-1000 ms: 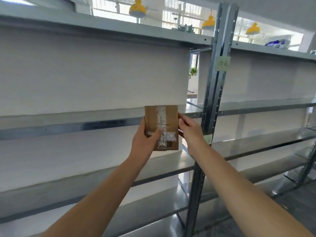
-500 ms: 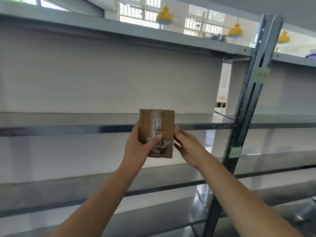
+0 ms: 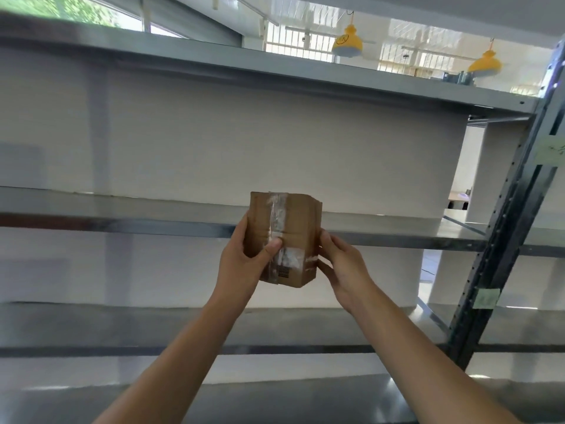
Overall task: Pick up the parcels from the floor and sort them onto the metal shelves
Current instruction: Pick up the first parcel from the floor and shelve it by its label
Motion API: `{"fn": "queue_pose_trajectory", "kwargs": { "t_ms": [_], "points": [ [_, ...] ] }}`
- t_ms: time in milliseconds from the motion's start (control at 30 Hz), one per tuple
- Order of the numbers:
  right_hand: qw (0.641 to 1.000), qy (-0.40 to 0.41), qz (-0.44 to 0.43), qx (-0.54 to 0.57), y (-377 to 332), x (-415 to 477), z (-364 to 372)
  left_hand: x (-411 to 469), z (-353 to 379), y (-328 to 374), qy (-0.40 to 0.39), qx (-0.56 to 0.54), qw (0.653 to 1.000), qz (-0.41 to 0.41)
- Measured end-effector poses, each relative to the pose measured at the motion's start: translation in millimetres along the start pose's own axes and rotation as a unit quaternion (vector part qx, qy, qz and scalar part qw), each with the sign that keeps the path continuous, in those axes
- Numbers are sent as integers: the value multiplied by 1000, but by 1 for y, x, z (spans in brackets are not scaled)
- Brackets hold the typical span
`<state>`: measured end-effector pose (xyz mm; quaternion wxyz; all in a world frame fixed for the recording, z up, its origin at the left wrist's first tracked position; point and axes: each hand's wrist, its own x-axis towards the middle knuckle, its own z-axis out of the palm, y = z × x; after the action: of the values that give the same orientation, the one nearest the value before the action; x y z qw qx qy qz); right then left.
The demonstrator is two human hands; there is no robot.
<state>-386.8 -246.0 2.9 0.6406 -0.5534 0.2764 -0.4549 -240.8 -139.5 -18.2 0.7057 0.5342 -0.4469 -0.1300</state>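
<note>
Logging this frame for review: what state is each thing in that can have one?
parcel, taped shut, held upright in the air, not yet on a shelf.
left hand, grips the parcel's left side, thumb on the taped front.
right hand, holds the parcel's right side.
middle shelf, behind the parcel, not bearing it.
yellow lamps, hanging; lit or not, cannot tell.

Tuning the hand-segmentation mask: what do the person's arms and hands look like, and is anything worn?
The left forearm and right forearm are bare down to the frame edge, with no sleeve in view. The left hand and right hand wear no gloves. No watch, ring, bracelet or marking shows on the sides visible.
</note>
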Motion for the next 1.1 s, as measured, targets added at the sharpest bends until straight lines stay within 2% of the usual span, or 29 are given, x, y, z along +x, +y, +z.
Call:
{"fn": "queue_pose_trajectory", "kwargs": {
  "t_ms": [133, 333, 633, 867, 1100],
  "points": [
    [1000, 12, 10, 4, 6, -5, 7, 0, -16, -1, 20, -11, 1000, -18],
    [999, -19, 13, 29, 6, -4, 8, -1, -27, -7, 19, -25, 999, -31],
    [991, -76, 97, -48, 8, 0, 16, -5, -29, 0, 4, -19, 999, -36],
    [992, -99, 79, -27, 11, -3, 24, -6, -32, 0, 51, 37, 998, 6],
    [994, -96, 50, -9, 11, -3, 22, -4, -32, 0, 56, -9, 997, -45]
  ]
}}
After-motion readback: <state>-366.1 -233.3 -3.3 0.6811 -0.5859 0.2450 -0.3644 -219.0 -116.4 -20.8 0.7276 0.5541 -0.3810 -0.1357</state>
